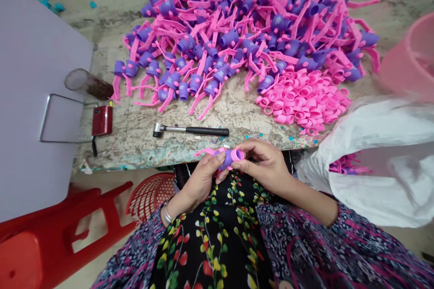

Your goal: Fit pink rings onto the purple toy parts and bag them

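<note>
My left hand [200, 182] and my right hand [261, 165] together hold a purple cylindrical part [229, 158] just below the table's front edge. A pink strip sticks out from it to the left, and a pink ring sits at its open end. Fingers of both hands wrap it and hide part of it. Beyond my hands lies a large heap of purple-and-pink plastic pieces [233, 40] with pink straps. A pile of loose pink rings [300, 99] lies at its near right. Neither pile touches my hands.
A small hammer [190, 130] with a black handle lies near the worn table's edge [135, 156]. To the left are a red phone [102, 120], a glass jar [87, 84] and a lilac board [37, 86]. A red stool [57, 235], a red basket [151, 196], a pink tub [410, 54] and a white sack [376, 176] surround me.
</note>
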Demonstrator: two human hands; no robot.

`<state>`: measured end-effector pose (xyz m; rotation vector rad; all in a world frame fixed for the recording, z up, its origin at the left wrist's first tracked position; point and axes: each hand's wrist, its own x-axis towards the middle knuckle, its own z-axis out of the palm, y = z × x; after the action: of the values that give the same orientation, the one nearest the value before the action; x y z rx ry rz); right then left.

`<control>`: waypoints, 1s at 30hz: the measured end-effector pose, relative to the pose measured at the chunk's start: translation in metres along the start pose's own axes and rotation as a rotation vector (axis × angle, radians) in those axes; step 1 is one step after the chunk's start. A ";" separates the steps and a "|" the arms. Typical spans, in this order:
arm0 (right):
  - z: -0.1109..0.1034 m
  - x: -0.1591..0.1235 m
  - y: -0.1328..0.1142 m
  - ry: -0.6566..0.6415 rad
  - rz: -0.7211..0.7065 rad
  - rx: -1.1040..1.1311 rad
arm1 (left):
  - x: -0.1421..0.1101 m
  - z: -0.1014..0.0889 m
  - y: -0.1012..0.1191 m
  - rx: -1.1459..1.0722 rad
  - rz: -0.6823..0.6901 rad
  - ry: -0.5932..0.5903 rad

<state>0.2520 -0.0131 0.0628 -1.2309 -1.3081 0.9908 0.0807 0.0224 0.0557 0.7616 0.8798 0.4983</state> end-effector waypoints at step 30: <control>0.006 0.024 -0.012 0.016 0.360 0.456 | 0.000 0.004 0.019 0.258 0.085 -0.085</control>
<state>0.2462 0.0091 0.0773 -1.1279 -0.7940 1.4385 0.0824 0.0337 0.0719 1.0524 0.8441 0.4282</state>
